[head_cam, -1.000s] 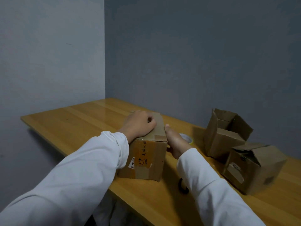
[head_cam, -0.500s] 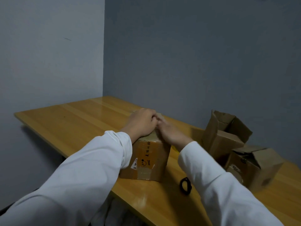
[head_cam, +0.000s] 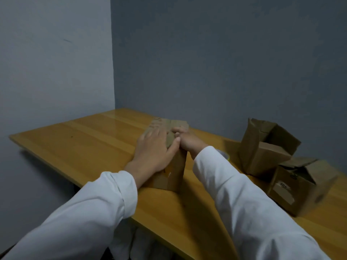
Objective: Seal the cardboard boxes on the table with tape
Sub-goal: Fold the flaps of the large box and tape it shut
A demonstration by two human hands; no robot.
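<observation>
- The wooden table (head_cam: 84,139) fills the corner of two grey walls, and everything sits on it.
- Left hand (head_cam: 153,149) lies flat on top of the closed cardboard box (head_cam: 173,169), fingers spread and pretty much straight, pressing the top flap down. Not gripping anything, just a flat palm.
- That closed box stands near the middle of the table, close to the front edge.
- Right hand (head_cam: 186,140) is right up against the left one, on the box's right top edge. Fingers are curled, but I honestly can't tell if they're pinching something or just tucked in, too blurry.
- Just right of the closed box, a bit of a tape roll (head_cam: 226,155) peeks out behind the right sleeve.
- Further right of it are two open boxes, touching: the tall open box (head_cam: 262,152) with flaps up, and the low open box (head_cam: 300,188) nearer the front, flaps crumpled.
</observation>
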